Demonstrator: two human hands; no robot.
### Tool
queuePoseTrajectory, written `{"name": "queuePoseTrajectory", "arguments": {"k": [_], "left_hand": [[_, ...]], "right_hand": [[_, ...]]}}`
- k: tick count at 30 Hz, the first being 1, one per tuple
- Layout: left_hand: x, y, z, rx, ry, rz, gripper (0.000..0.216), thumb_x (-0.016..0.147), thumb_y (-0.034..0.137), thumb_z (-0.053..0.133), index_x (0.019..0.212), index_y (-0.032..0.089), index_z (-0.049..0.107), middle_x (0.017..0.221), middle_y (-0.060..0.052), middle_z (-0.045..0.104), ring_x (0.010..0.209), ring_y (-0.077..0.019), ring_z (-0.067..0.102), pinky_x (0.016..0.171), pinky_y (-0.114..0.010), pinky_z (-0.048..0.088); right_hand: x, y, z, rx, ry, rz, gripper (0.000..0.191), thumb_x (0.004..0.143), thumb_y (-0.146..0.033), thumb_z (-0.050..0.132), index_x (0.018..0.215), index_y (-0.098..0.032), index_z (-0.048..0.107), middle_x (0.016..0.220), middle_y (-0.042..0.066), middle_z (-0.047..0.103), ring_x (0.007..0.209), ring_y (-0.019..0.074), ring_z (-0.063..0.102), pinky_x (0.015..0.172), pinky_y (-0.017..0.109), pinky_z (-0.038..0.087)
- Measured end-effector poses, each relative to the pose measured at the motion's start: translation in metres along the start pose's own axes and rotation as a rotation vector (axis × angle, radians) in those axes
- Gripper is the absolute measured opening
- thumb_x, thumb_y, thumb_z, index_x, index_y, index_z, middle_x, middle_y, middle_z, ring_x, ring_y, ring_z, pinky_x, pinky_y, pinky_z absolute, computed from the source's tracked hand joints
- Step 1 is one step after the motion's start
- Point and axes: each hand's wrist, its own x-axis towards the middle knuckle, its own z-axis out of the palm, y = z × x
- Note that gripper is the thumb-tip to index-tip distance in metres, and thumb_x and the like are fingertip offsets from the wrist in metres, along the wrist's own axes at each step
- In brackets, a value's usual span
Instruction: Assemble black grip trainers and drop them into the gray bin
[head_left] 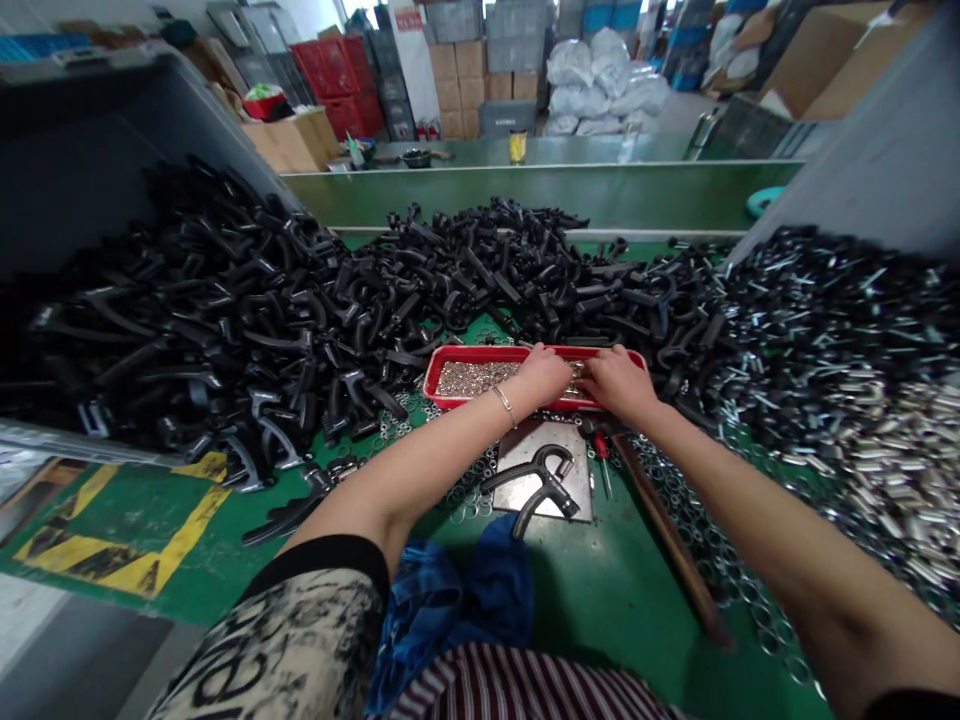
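Observation:
Both my hands reach into a shallow red tray filled with small silvery metal parts. My left hand, with a thin bracelet at the wrist, rests on the parts with its fingers curled down into them. My right hand sits beside it at the tray's right end, fingers bent into the parts. What the fingers pinch is hidden. Just in front of the tray, two black plastic handle pieces lie on a small grey metal plate.
A big heap of black plastic handles covers the green table at left and back. A heap of silvery metal pins lies at right. Loose rings, a red-handled screwdriver, a brown stick and blue cloth lie near me.

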Motion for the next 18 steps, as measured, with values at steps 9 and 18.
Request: {"name": "queuePoseTrajectory", "arguments": {"k": [9, 18], "left_hand": [[0.000, -0.001, 0.026, -0.068, 0.115, -0.074, 0.024, 0.095, 0.010, 0.044, 0.099, 0.006, 0.067, 0.100, -0.018, 0.071, 0.098, -0.0286, 0.065, 0.094, -0.045, 0.038], [-0.084, 0.027, 0.015, -0.812, 0.287, -0.189, 0.013, 0.094, 0.021, 0.054, 0.095, 0.016, 0.065, 0.092, -0.004, 0.069, 0.085, -0.0166, 0.062, 0.079, -0.029, 0.046]], "right_hand": [[0.007, -0.004, 0.013, 0.049, 0.004, -0.035, 0.023, 0.094, -0.020, 0.049, 0.092, -0.010, 0.070, 0.096, 0.019, 0.067, 0.098, 0.0305, 0.051, 0.083, 0.040, 0.042], [-0.032, -0.019, -0.011, 0.457, 0.207, 0.154, 0.018, 0.097, -0.030, 0.049, 0.097, -0.016, 0.059, 0.095, 0.012, 0.068, 0.088, 0.0240, 0.062, 0.079, 0.036, 0.048]]}}
